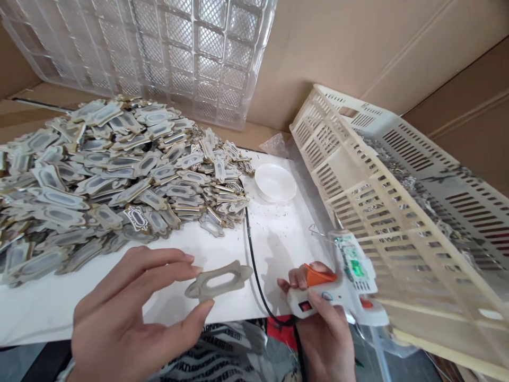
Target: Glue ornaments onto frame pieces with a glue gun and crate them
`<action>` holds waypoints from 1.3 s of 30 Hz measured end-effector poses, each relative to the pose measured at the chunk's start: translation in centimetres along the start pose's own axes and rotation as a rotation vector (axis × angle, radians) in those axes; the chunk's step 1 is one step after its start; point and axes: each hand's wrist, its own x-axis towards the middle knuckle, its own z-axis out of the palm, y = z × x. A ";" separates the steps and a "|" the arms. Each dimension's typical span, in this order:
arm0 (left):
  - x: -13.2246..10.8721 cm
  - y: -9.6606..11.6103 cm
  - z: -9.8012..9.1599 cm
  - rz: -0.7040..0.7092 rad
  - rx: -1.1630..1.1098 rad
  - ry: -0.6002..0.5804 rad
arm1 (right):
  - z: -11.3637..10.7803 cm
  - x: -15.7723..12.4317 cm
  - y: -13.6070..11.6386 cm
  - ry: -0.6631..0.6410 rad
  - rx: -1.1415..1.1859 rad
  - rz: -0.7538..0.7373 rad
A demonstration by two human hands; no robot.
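Note:
My left hand [135, 313] pinches a flat grey ornate frame piece [218, 280] between thumb and fingers, just above the white board [278, 239]. My right hand [324, 329] grips a white glue gun [342, 286] with an orange trigger; its nozzle points toward the upper left and its black cord [254, 260] runs across the board. A large heap of similar frame pieces [107, 175] covers the board's left and middle.
A small white round dish [275, 183] sits near the board's far right corner. A cream slotted plastic crate [397, 201] leans at the right. A clear compartment tray [159, 48] stands against the cardboard wall [338, 48] behind.

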 end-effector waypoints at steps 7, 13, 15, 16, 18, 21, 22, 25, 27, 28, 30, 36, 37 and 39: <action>-0.4 1.1 0.0 -0.050 -0.097 -0.064 | 3.5 0.0 0.5 -0.206 -0.191 -0.061; -1.5 1.0 0.8 0.032 -0.102 -0.070 | 5.5 -1.4 0.2 -0.204 -0.268 0.091; -1.8 0.8 1.0 0.083 -0.096 -0.071 | 6.0 -1.6 -0.1 -0.189 -0.282 0.115; -1.9 0.6 1.0 0.099 -0.098 -0.065 | 6.2 -1.6 -0.2 -0.180 -0.292 0.130; -2.0 0.4 1.1 0.108 -0.120 -0.051 | 6.6 -1.6 -0.2 -0.168 -0.308 0.158; -2.1 0.3 1.5 0.095 -0.205 -0.071 | 7.1 -1.4 0.0 -0.175 -0.285 0.186; -2.1 0.3 1.7 0.095 -0.243 -0.088 | 7.2 -1.3 0.2 -0.185 -0.267 0.190; -1.9 0.4 2.1 0.114 -0.325 -0.130 | 7.2 -1.1 0.7 -0.220 -0.227 0.190; -1.7 0.4 2.3 0.141 -0.351 -0.140 | 7.1 -0.8 0.9 -0.203 -0.220 0.206; -1.6 0.5 2.4 0.164 -0.354 -0.140 | 7.1 -0.7 1.0 -0.189 -0.217 0.214; -1.5 0.5 2.5 0.228 -0.345 -0.131 | 7.0 -0.5 1.0 -0.176 -0.204 0.223; -1.2 0.5 2.8 0.326 -0.288 -0.113 | 7.2 -0.3 0.9 -0.169 -0.138 0.218; -1.2 0.5 2.9 0.329 -0.297 -0.106 | 7.3 -0.3 0.9 -0.156 -0.131 0.216; -0.9 0.6 3.1 0.324 -0.332 -0.092 | 7.5 -0.4 0.8 -0.152 -0.121 0.220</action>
